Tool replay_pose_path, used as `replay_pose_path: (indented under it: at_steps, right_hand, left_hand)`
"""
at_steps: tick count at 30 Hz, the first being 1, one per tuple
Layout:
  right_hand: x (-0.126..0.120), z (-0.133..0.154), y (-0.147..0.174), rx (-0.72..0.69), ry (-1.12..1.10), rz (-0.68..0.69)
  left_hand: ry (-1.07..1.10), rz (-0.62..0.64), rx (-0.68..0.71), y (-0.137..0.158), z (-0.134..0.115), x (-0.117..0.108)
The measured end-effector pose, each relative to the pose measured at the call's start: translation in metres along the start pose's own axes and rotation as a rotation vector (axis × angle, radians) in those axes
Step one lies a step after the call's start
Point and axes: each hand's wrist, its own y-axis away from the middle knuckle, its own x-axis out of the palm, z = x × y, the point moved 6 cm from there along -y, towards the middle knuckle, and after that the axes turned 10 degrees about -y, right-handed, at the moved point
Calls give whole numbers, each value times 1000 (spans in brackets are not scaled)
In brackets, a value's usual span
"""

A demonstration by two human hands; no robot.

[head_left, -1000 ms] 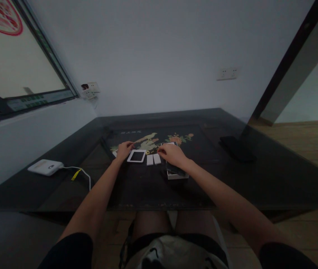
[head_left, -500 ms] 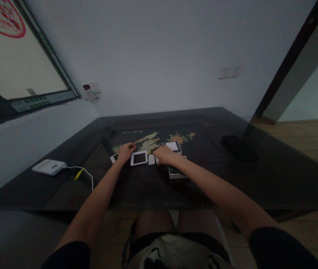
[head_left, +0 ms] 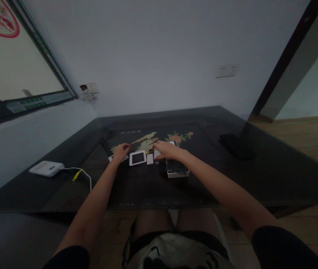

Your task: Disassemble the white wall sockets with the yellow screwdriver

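Observation:
My right hand (head_left: 168, 150) has its thumb and fingers around a small white rectangular piece (head_left: 156, 153) on the dark table. Under my left hand (head_left: 121, 151) lies a flat white piece (head_left: 124, 158), partly covered; the fingers are loosely bent and apart, with nothing visible between them. Between my hands lie a white frame with a dark centre (head_left: 137, 158), a small white block (head_left: 150, 159) and a small yellowish piece (head_left: 147, 151). A tiny pale item (head_left: 157, 163) sits below my right hand. Near my right wrist stands an open white box (head_left: 178, 174) with dark contents.
Behind my right hand, a white box with a dark edge (head_left: 173, 142) is partly hidden. At the left lies a white device (head_left: 47, 168) with a white cable (head_left: 84, 171) and yellow tag (head_left: 76, 175). A black case-like object (head_left: 236, 146) lies at the right. The table (head_left: 147, 194) meets a wall.
My right hand has shifted slightly and its thumb now shows apart from the fingers, uncovering the tiny pale item and more of the open box. The whole view has shifted a little.

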Motion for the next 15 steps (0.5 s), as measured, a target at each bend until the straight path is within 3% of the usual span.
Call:
replay_pose_path:
  at_steps: [4, 8, 12, 15]
  right_hand:
    - [-38, -9, 28, -28, -254, -210]
    - [-56, -29, 71, -19, -527, -381]
    - [-48, -49, 110, 10, -717, -513]
    - [-39, -62, 129, 58, -792, -586]
  left_hand:
    - [32, -39, -7, 7, -15, -16]
    - [139, -29, 115, 32, -77, -26]
    - [453, 96, 522, 83, -173, -25]
    - [450, 213, 772, 115, -218, -13]
